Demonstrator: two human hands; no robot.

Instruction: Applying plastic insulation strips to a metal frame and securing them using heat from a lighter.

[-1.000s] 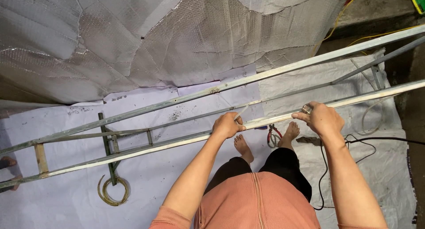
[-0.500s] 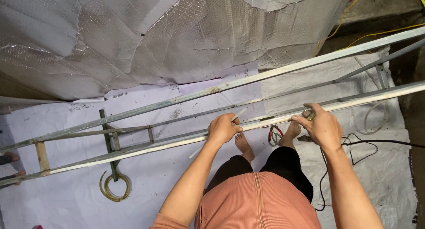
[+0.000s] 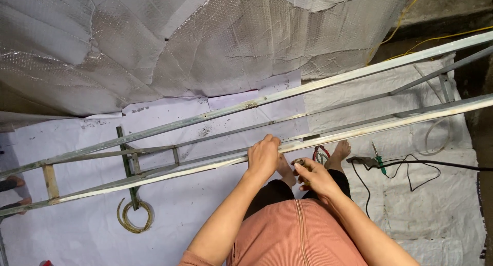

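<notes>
Left hand (image 3: 263, 155) on metal rail (image 3: 359, 134), right hand (image 3: 314, 176) – small tool maybe

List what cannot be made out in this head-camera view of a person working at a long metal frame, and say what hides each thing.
- Small object in the right hand: head view, mostly covered by the fingers, too small to identify.
- Metal frame: both ends run past the left and right picture edges.
- Left hand palm: hidden, curled over the frame's rail.
- Feet: partly behind the rail and hands.
- Black cable: leaves the right edge.
</notes>
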